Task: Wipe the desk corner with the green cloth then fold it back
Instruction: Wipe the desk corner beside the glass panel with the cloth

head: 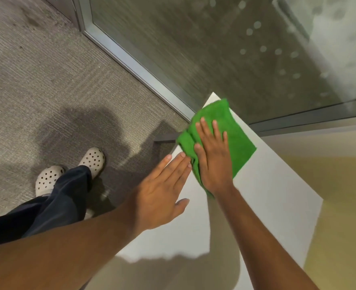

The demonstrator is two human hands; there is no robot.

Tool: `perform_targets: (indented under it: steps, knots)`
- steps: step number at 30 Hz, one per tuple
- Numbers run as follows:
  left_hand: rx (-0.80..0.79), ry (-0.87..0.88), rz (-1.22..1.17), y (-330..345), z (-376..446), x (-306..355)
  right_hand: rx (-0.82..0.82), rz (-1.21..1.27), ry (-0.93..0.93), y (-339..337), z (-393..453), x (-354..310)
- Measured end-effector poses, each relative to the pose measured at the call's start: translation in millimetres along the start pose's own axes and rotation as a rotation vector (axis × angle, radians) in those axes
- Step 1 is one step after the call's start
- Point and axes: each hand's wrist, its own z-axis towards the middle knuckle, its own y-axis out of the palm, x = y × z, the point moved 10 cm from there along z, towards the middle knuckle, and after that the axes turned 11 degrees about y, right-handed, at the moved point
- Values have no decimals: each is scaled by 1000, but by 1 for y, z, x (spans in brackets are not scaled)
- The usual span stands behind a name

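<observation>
A bright green cloth (235, 139) lies spread on the far corner of the white desk (267, 185), with its left edge bunched and hanging slightly over the desk's left edge. My right hand (212, 158) presses flat on the cloth, palm down, fingers spread and pointing toward the corner. My left hand (162, 195) is flat and open just left of it at the desk's left edge. Its fingertips reach the bunched left edge of the cloth; I cannot tell whether they touch it. It holds nothing.
A glass wall with a metal frame (131, 65) runs right behind the desk corner. Grey carpet (47, 91) lies to the left, where my legs and white perforated clogs (93, 160) stand. A yellowish floor (340, 206) shows beyond the desk's right edge.
</observation>
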Motion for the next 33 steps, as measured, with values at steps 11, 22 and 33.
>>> perform_targets:
  steps: [11, 22, 33]
  knots:
    - [-18, 4, 20, 8, 1, -1, -28, -137, -114, -1, 48, -15]
    - [-3, 7, -28, 9, -1, 0, 41, -73, 135, -11, 75, -2]
    - [38, 100, -41, 2, -3, 8, -181, -191, -338, 3, 37, -13]
